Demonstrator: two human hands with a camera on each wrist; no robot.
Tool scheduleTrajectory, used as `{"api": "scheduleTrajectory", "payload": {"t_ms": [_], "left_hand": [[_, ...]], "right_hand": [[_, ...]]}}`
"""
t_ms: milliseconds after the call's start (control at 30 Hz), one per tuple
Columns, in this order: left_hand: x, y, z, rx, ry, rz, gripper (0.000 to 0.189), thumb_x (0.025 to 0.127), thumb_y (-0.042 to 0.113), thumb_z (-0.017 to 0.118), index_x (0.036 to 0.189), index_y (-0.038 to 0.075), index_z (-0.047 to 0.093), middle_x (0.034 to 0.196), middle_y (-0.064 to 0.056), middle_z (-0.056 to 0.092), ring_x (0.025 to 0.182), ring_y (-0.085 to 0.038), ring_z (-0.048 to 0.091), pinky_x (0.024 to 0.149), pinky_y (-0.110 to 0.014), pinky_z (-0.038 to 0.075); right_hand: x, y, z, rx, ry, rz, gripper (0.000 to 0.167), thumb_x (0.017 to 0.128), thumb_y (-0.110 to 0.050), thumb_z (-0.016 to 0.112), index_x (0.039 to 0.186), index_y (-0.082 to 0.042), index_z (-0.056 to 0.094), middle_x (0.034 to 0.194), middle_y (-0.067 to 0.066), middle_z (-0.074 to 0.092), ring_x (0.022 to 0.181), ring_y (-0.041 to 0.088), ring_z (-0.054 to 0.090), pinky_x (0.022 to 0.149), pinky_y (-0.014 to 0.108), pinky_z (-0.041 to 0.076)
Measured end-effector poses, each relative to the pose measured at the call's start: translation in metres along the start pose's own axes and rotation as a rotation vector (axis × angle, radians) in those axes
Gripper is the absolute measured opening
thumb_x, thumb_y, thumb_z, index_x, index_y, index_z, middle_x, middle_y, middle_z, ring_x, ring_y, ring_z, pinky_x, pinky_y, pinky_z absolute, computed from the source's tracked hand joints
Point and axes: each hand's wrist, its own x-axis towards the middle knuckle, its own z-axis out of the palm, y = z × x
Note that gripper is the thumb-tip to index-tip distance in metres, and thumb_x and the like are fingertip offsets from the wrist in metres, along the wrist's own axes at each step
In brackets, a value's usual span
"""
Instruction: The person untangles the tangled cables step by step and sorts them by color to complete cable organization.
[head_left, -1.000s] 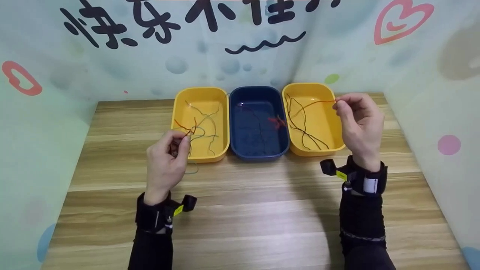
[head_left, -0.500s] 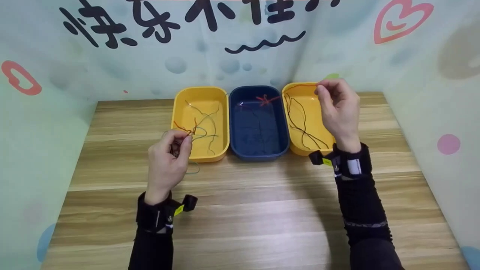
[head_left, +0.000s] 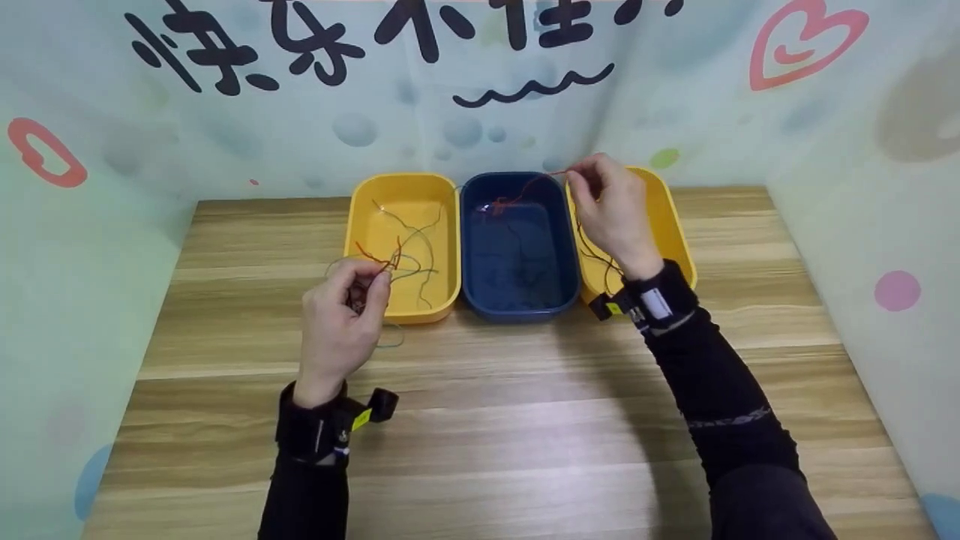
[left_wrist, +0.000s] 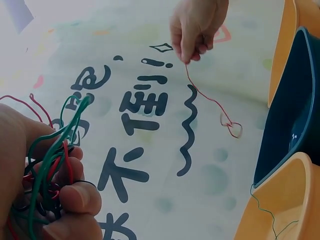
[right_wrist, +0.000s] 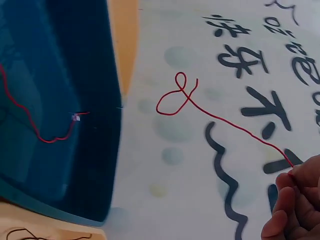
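Note:
My left hand (head_left: 341, 322) grips a tangled bundle of thin green, red and black wires (left_wrist: 52, 150), in front of the left yellow bin (head_left: 456, 247). Some red ends stick up past its fingertips. My right hand (head_left: 616, 214) pinches one red wire (right_wrist: 215, 116) by its end, above the back corner where the blue bin (head_left: 517, 316) meets the right yellow bin (head_left: 673, 217). The far end of that wire curls into loops and hangs over the blue bin in the head view. Another red wire (right_wrist: 30, 117) lies inside the blue bin.
The three bins stand side by side near the patterned backdrop (head_left: 420, 90). Green wires (head_left: 430, 255) lie in the left yellow bin, black wires (head_left: 600, 261) in the right one. Wooden tabletop (head_left: 510, 420) spreads in front of the bins.
My right hand has moved left from the right yellow bin's far side, carrying the red wire; its looped end now hangs over the blue bin's back. My left hand has barely moved.

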Motion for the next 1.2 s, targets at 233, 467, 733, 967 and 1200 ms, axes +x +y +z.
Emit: {"api": "scheduleTrajectory", "payload": {"t_ms": [233,467,733,967,1200], "left_hand": [[0.000,0.001,0.002,0.008,-0.014,-0.006,0.007,0.093,0.006,0.061,0.091,0.001,0.066,0.067,-0.003,0.059,0.056,-0.005,0.047,0.051,-0.015,0.037],[0.000,0.001,0.003,0.045,-0.019,-0.009,0.009,0.093,0.008,0.062,0.090,0.001,0.066,0.067,-0.003,0.060,0.057,-0.006,0.048,0.051,-0.016,0.038],[-0.001,0.000,0.003,0.069,-0.022,-0.019,0.009,0.092,0.009,0.063,0.091,0.001,0.067,0.068,-0.003,0.062,0.057,-0.006,0.050,0.052,-0.015,0.038],[-0.001,0.000,0.003,0.069,-0.020,-0.013,0.008,0.091,0.008,0.063,0.089,0.001,0.067,0.069,-0.003,0.063,0.057,-0.005,0.050,0.052,-0.015,0.039],[-0.001,0.001,0.003,0.058,-0.028,-0.012,0.009,0.092,0.010,0.063,0.089,0.003,0.067,0.069,-0.001,0.063,0.057,-0.005,0.050,0.052,-0.015,0.038]], "right_hand": [[0.003,0.002,0.027,-0.072,-0.162,-0.022,0.017,0.097,-0.011,0.056,0.097,0.004,0.064,0.087,0.017,0.067,0.073,0.026,0.062,0.066,0.034,0.051],[0.004,0.001,0.042,-0.135,-0.302,-0.010,0.017,0.097,-0.013,0.056,0.097,0.002,0.064,0.092,0.017,0.066,0.081,0.029,0.062,0.074,0.039,0.052],[-0.002,0.004,0.061,-0.173,-0.414,-0.041,0.014,0.095,-0.010,0.055,0.096,0.002,0.063,0.092,0.016,0.066,0.084,0.030,0.063,0.076,0.040,0.053],[-0.004,0.004,0.068,-0.206,-0.493,-0.045,0.011,0.092,-0.007,0.056,0.091,0.000,0.064,0.087,0.015,0.066,0.082,0.030,0.063,0.074,0.041,0.052],[-0.005,0.007,0.072,-0.315,-0.641,0.016,0.010,0.087,-0.005,0.054,0.080,-0.002,0.061,0.078,0.013,0.064,0.077,0.032,0.064,0.068,0.044,0.053]]}}
